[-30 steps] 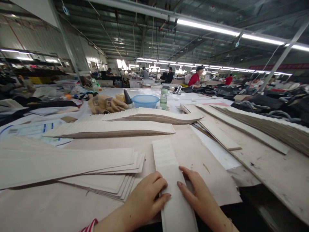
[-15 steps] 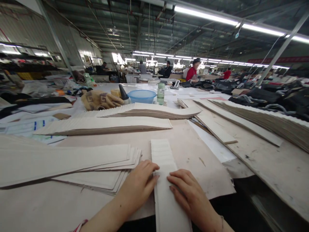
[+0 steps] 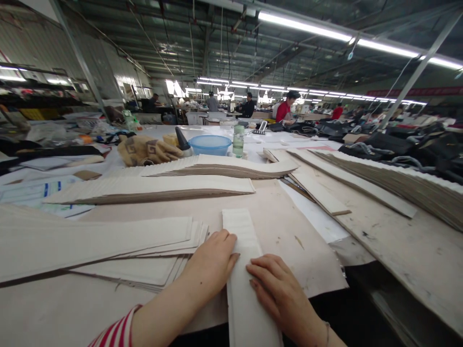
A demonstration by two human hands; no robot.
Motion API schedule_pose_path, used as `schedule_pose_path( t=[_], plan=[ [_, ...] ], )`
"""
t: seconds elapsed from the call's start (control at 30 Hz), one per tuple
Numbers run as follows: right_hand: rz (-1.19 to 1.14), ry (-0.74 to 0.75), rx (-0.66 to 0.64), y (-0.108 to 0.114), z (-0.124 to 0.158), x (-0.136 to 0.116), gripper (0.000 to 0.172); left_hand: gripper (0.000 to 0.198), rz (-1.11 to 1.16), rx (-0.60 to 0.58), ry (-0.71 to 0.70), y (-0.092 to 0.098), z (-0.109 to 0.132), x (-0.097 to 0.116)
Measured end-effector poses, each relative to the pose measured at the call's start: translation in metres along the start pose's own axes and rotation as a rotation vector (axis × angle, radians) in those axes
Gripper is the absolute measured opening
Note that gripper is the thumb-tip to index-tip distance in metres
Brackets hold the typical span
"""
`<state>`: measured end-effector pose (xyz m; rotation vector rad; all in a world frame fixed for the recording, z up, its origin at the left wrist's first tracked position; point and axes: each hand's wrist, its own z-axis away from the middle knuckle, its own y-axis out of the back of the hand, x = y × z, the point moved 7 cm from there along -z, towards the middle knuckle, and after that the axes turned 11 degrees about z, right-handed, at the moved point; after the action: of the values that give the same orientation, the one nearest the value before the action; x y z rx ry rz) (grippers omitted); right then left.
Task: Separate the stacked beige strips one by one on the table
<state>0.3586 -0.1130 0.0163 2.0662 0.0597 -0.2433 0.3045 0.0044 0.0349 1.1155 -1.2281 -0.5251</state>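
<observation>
A long pale strip (image 3: 244, 294) of layered-looking, cardboard-like material runs away from me, its far end lying on a light sheet (image 3: 289, 241). My left hand (image 3: 213, 260) rests along its left edge, fingers bent loosely over the surface, with a gap between thumb and forefinger. On the right edge lies my right hand (image 3: 284, 294), its fingers stretched across the strip and its thumb low on the side. Left of my hands, a fanned pile of wide pale strips (image 3: 126, 236) overlaps itself. The strip's near end runs out of view at the bottom.
Stacks of similar strips lie ahead (image 3: 162, 188) and at the right (image 3: 405, 178). Farther back are a blue bowl (image 3: 210, 144), a bottle (image 3: 238, 140) and brown patterned cloth (image 3: 148, 150). Dark goods (image 3: 408, 144) crowd the right. A person in red (image 3: 284, 111) is beyond the table.
My left hand has slid slightly up along the strip, and more of its striped sleeve shows. My right hand stays on the right edge. The whole view has shifted a little.
</observation>
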Motion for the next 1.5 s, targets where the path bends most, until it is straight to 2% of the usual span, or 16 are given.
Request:
schedule_pose_path(
  t=[0.07,0.23,0.4,0.6,0.8,0.97,1.2,1.5],
  plan=[
    [-0.005,0.006,-0.011,-0.001,0.000,0.000,0.027,0.018,-0.003,-0.035,0.058,0.003,-0.010,-0.002],
    [-0.011,0.003,-0.034,-0.003,0.000,0.001,0.028,0.018,0.084,-0.220,0.213,0.001,-0.039,-0.018],
    [-0.016,0.006,-0.039,-0.002,-0.001,0.002,0.027,0.021,0.123,-0.347,0.196,-0.003,-0.053,-0.022],
    [-0.024,-0.003,-0.031,-0.001,-0.003,0.002,0.027,0.034,0.186,-0.385,0.173,-0.006,-0.058,-0.014],
    [-0.026,0.007,-0.031,0.001,-0.004,0.000,0.026,0.041,0.275,-0.449,0.137,-0.019,-0.060,0.000],
    [-0.029,0.015,-0.050,0.004,-0.007,-0.001,0.024,0.057,0.362,-0.450,0.066,-0.021,-0.056,0.010],
    [-0.063,0.017,-0.058,0.007,-0.009,-0.001,0.024,0.042,0.258,-0.483,-0.018,-0.020,-0.056,0.017],
    [-0.135,-0.005,-0.082,0.006,-0.011,0.001,0.023,0.035,0.261,-0.327,-0.016,-0.028,-0.060,0.007]
  ],
)
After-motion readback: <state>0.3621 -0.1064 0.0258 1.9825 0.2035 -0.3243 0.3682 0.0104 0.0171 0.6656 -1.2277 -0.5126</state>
